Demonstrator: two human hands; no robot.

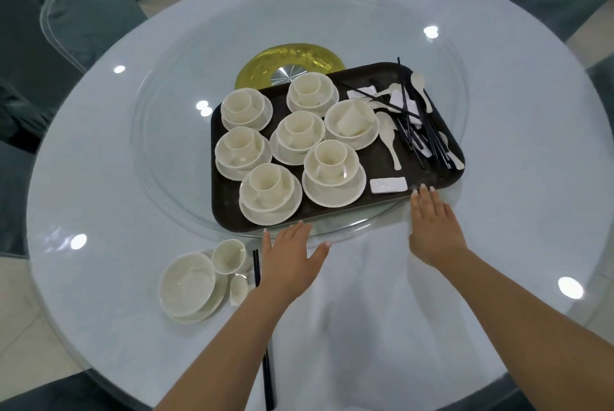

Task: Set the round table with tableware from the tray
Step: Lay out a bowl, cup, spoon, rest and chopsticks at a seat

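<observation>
A dark tray (226,211) lies on the glass turntable (159,145) of the round table (83,327). It carries several cream sets of plate, bowl and cup (269,191), white spoons (390,141), black chopsticks (415,135) and a white chopstick rest (388,185). My left hand (289,258) is flat with straight fingers at the tray's near edge. My right hand (432,221) is flat too, fingertips touching the tray's near right edge. One place setting lies at the near left: bowl on plate (187,284), cup (229,256), spoon (238,289) and chopsticks (267,370).
A gold disc (259,62) with a metal hub sits at the turntable's centre, partly under the tray. Chairs in grey-blue covers (86,15) ring the table at the left, back and right. A white cloth lies under the glass top.
</observation>
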